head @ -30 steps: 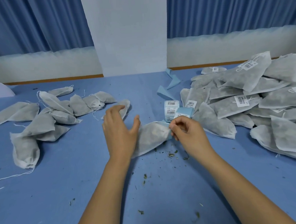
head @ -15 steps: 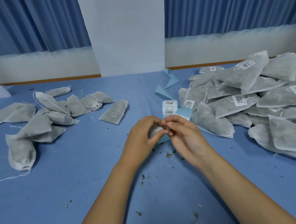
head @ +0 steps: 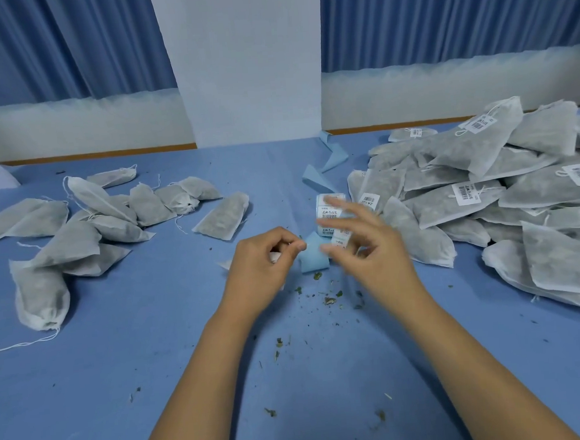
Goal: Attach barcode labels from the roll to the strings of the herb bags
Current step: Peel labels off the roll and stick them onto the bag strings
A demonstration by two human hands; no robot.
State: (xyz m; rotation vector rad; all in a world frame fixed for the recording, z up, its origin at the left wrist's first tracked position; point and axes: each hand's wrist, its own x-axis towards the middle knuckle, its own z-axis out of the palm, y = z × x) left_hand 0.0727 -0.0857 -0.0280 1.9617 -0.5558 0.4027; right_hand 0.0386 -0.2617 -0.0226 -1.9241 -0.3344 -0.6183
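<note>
Gripped a herb bag (head: 275, 257), mostly hidden, in the curled left hand (head: 264, 269) at mid-desk (head: 154, 366). Held the blurred right hand (head: 373, 255) with fingers spread, seemingly empty, just over the label roll (head: 326, 217). Had unlabelled bags (head: 93, 226) heaped at left, labelled bags (head: 485, 189) at right.

**Counter** (head: 154, 366), near side of the label roll (head: 329, 213): wide bare cloth, crossed by two forearms and dotted with flat herb crumbs (head: 328, 299).
**Left of roll:** a bare lane, then a lone bag (head: 223, 221). Beyond that lies a loose pile of bags (head: 87, 230) with trailing strings.
**Right of roll:** a stacked heap of labelled bags (head: 486, 199) just beside it blocks that side.
**Behind roll:** a curled blue backing strip (head: 316, 176), with bare cloth to its left.
**Over roll:** the right hand (head: 370, 259), blurred, fingers spread.
**Near-left of roll:** the left hand (head: 261, 273), gripping a bunched bag (head: 274, 256).
</note>
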